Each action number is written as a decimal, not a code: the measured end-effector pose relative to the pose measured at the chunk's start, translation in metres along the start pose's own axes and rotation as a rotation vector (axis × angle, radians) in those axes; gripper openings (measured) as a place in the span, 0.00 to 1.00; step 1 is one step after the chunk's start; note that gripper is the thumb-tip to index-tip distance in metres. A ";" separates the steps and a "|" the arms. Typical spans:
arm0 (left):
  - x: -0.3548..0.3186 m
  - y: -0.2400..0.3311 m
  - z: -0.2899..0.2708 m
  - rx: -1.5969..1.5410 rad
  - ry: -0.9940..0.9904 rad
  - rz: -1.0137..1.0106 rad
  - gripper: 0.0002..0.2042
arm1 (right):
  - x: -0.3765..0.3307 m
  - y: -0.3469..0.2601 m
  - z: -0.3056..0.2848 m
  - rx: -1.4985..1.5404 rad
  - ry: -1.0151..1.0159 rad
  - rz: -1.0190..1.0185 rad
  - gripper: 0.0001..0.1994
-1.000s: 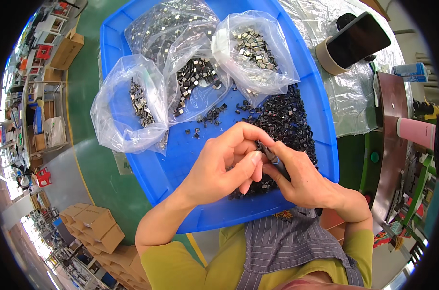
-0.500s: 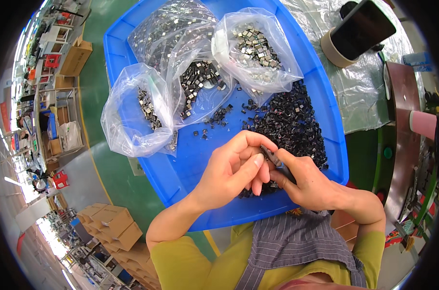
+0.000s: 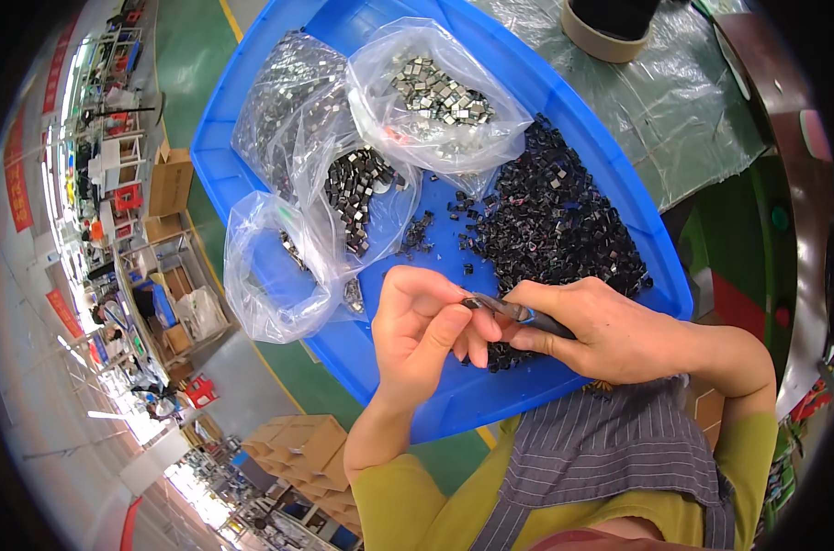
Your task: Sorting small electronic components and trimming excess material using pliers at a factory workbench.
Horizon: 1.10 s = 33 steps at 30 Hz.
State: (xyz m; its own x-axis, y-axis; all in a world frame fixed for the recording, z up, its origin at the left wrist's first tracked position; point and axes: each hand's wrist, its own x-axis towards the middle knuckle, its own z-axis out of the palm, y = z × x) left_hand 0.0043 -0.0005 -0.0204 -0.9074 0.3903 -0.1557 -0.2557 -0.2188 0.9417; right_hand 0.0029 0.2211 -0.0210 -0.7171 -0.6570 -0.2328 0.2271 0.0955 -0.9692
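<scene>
My right hand [image 3: 605,329] is closed round small pliers [image 3: 549,322] with dark, blue-marked handles. Their jaws point left, toward the fingertips of my left hand [image 3: 415,332]. Thumb and forefinger there pinch a small black part [image 3: 472,302], which the jaw tips meet; whether the jaws grip it cannot be made out. Both hands are above the near side of a blue tray [image 3: 463,411]. Just beyond them lies a heap of small black pieces [image 3: 573,216]. Clear plastic bags, one on the left [image 3: 284,317] and one farther back [image 3: 495,138], hold small metallic square parts [image 3: 440,92].
A roll of tan tape [image 3: 605,41] stands on a plastic-covered table [image 3: 683,119] at the right, with a dark object in it. Cardboard boxes [image 3: 302,450] are stacked at the lower left. Shelving and a red stool [image 3: 199,391] stand farther left.
The whole view has shifted and turned. My right hand's pliers now lie flatter, pointing left, and a small black part shows between my left fingertips. The hands are slightly farther apart.
</scene>
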 end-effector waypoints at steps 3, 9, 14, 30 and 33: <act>-0.001 0.001 0.000 -0.022 0.018 -0.030 0.06 | -0.002 0.003 0.002 0.004 -0.005 0.004 0.09; 0.004 0.002 0.004 -0.044 0.095 0.012 0.07 | -0.002 0.007 0.005 -0.046 0.030 0.018 0.12; 0.003 0.004 0.007 0.027 0.134 -0.032 0.08 | -0.002 0.007 0.005 -0.063 0.037 0.019 0.12; -0.001 0.000 0.005 -0.019 0.092 -0.117 0.06 | -0.002 -0.002 0.000 -0.022 -0.029 0.073 0.11; -0.001 0.000 0.002 0.008 0.065 -0.132 0.06 | -0.001 0.005 0.000 -0.017 -0.051 0.061 0.11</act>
State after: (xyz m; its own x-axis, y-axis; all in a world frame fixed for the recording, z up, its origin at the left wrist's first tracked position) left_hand 0.0056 0.0011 -0.0198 -0.8860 0.3562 -0.2969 -0.3715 -0.1621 0.9142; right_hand 0.0053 0.2222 -0.0250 -0.6675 -0.6868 -0.2878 0.2579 0.1494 -0.9545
